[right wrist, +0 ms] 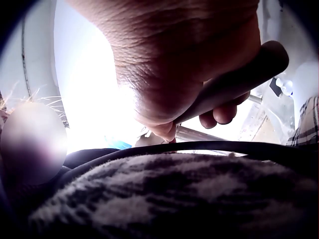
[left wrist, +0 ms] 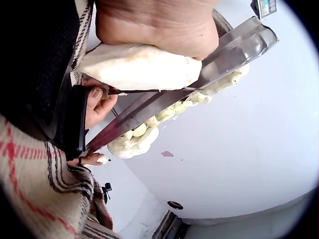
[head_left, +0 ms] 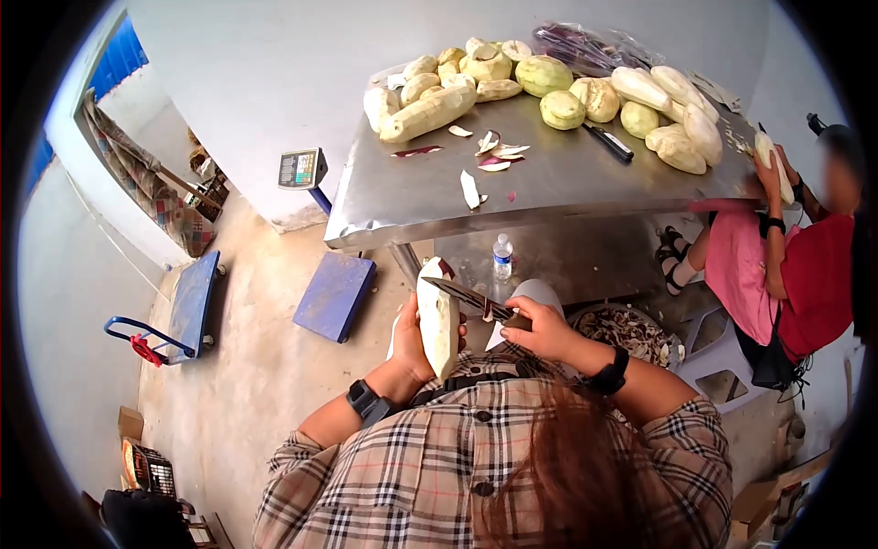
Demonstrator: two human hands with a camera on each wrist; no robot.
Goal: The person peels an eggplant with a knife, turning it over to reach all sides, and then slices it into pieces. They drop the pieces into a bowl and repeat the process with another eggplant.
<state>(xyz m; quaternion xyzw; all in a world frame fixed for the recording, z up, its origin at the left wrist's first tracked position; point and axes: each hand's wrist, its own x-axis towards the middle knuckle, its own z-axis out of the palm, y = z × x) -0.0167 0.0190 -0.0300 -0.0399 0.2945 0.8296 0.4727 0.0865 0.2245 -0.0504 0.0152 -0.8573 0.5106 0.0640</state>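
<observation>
Upright before my chest, a mostly peeled eggplant shows pale flesh, with purple skin left at its top end. My left hand grips it from the side, fingertips showing at its far edge. My right hand holds a knife by its handle, the blade slanting across the eggplant's upper part. In the left wrist view the pale eggplant lies against the left palm, the thin blade along its edge. The right wrist view shows the dark knife handle inside the curled right hand.
Peeled eggplants, peel scraps and another knife lie on the metal table. A tub of peelings stands below right, a water bottle under the table. Another person sits at right; a scale platform is left.
</observation>
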